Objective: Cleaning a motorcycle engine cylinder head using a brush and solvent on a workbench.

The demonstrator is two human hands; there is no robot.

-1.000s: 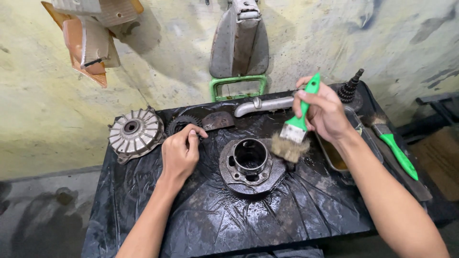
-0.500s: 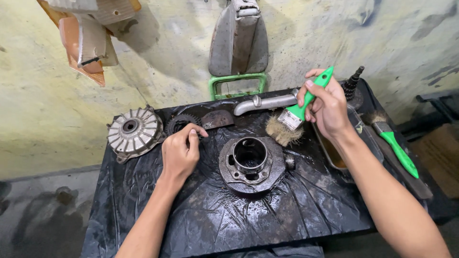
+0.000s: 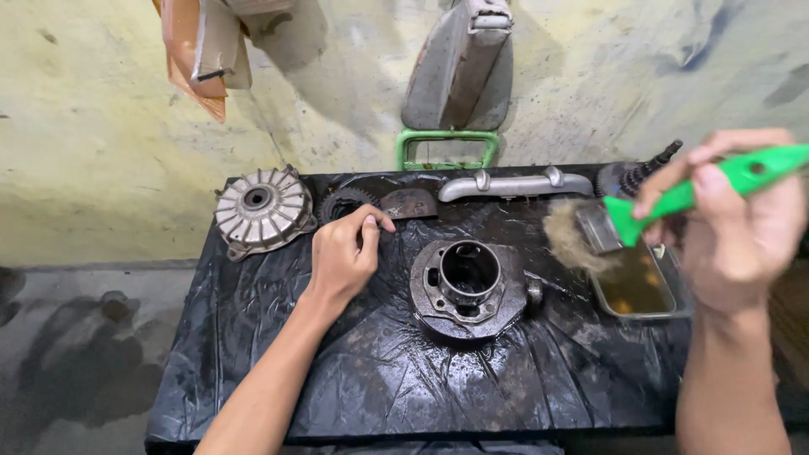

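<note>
Right hand [image 3: 742, 232] grips a green-handled brush [image 3: 674, 202] above the tray; left hand [image 3: 344, 253] rests on the counter [image 3: 253, 354].

Right fingers [image 3: 674, 181] closed around the green plastic handle, brush tilted, metal ferrule and blurred tan bristles pointing left, over the left edge of a shallow metal tray [image 3: 645, 291] holding brownish liquid; left hand flat on wet black plastic sheeting, fingers loosely curled, holding nothing, fingertips just beside a dark toothed gear [image 3: 340, 202]; round greasy metal cylinder part [image 3: 468, 286] with open bore and bolt holes sits between the hands, near the left hand, untouched; finned silver hub [image 3: 261, 211] at counter's left rear; curved grey metal pipe [image 3: 514, 183] along the back edge; threaded dark shaft [image 3: 653, 164] at right rear.
</note>
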